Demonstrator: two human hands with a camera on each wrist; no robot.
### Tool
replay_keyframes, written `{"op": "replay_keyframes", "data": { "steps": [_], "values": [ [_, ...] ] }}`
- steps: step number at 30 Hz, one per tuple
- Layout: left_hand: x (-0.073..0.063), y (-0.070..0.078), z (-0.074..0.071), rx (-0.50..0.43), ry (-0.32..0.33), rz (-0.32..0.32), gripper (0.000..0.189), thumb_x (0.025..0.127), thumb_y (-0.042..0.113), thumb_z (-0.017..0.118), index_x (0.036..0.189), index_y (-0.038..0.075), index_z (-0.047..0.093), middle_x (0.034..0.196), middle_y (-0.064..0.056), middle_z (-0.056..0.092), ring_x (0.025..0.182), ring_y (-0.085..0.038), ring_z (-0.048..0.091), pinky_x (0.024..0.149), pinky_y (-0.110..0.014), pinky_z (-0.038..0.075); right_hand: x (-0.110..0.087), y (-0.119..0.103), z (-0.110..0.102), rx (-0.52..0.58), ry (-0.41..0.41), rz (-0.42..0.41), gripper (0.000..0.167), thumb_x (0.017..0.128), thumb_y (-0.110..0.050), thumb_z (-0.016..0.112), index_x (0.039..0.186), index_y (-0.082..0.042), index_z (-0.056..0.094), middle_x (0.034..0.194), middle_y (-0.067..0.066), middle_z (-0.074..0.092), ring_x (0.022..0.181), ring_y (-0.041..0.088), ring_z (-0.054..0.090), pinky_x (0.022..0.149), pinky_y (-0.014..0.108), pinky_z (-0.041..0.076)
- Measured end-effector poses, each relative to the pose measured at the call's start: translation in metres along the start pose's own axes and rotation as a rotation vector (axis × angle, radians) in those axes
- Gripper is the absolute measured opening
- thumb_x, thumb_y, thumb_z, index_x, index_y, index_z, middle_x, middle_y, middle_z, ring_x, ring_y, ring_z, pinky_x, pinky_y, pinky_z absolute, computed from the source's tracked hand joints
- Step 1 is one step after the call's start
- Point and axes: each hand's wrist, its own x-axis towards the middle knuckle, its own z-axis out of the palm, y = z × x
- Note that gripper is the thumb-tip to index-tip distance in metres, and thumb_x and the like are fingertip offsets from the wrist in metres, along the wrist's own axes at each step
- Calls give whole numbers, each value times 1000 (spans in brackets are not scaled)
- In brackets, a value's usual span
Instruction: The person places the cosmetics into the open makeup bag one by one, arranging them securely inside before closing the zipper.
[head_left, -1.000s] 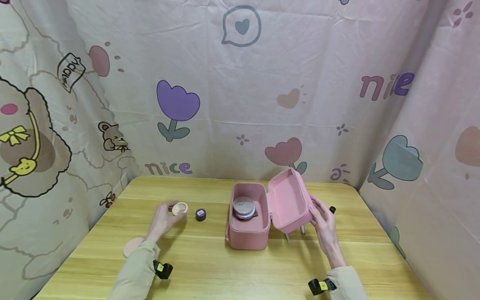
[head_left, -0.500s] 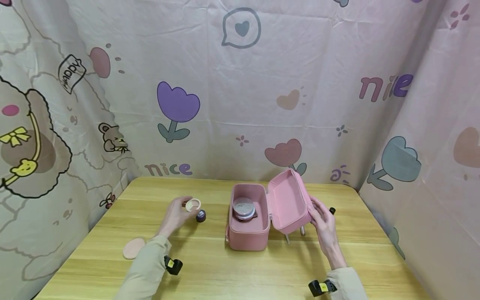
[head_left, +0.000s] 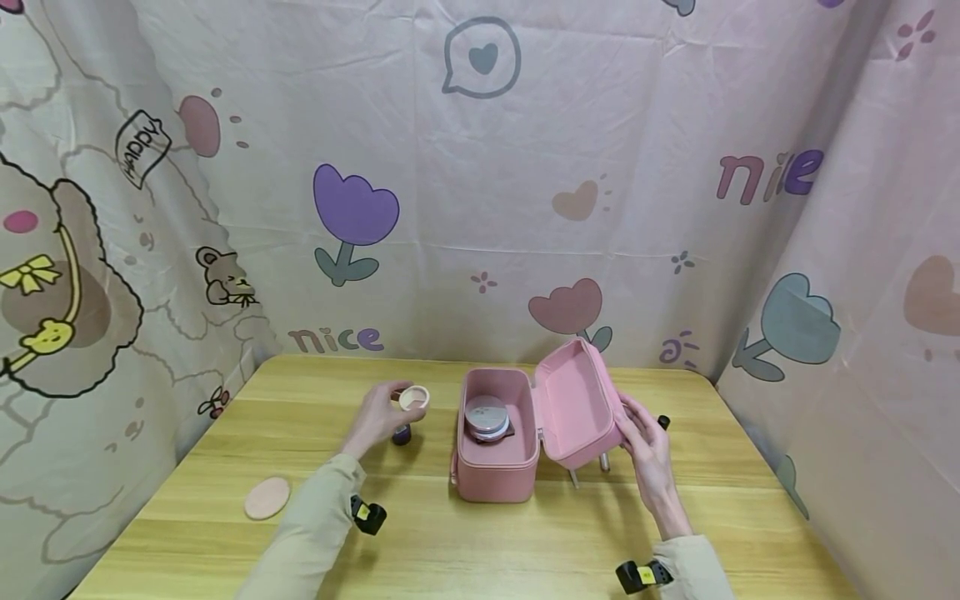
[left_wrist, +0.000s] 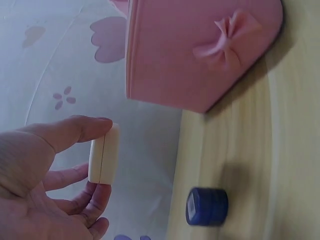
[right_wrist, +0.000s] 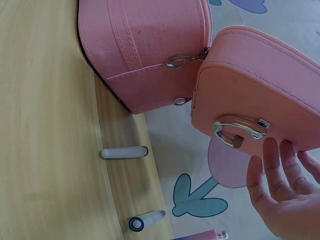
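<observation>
My left hand (head_left: pixel 378 415) pinches a small round cream compact (head_left: pixel 414 398) between thumb and fingers, held above the table left of the pink vanity case. From the side, the left wrist view shows the compact (left_wrist: pixel 104 155) with a thin seam. The pink case (head_left: pixel 497 482) stands with its lid (head_left: pixel 573 404) swung out to the right. My right hand (head_left: pixel 647 437) grips the lid's outer edge; in the right wrist view the fingertips lie against its outside near a metal-trimmed handle (right_wrist: pixel 240 129). Inside the case sits a stack of round, silver-topped containers (head_left: pixel 487 417).
A small dark blue jar (left_wrist: pixel 207 206) stands below my left hand. A flat round pink pad (head_left: pixel 267 498) lies on the wooden table (head_left: pixel 420 550) at the left. Near the lid lie two pale tubes, one plain (right_wrist: pixel 125 152) and one dark-ended (right_wrist: pixel 146 220). A printed cloth (head_left: pixel 450 208) hangs behind.
My left hand has carried the compact to the right, past the blue jar and closer to the case. The right hand and the lid have stayed in place.
</observation>
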Motion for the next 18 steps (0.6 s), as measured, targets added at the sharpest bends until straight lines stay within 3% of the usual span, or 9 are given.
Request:
{"op": "replay_keyframes", "data": {
  "steps": [12, 18],
  "values": [
    [20, 23, 17, -43, -88, -19, 57, 78, 12, 83, 126, -9, 62, 120, -26, 69, 108, -39, 65, 87, -38, 54, 1, 2, 0, -3, 3, -8, 45, 105, -8, 46, 144, 13, 40, 112, -14, 67, 98, -1, 65, 79, 15, 56],
    [29, 31, 25, -53, -109, -7, 52, 78, 13, 82, 123, -7, 65, 116, -24, 70, 107, -37, 64, 83, -34, 53, 1, 2, 0, 1, 1, -17, 45, 105, -7, 46, 144, 13, 40, 112, -14, 67, 98, -2, 65, 79, 15, 56]
  ]
}}
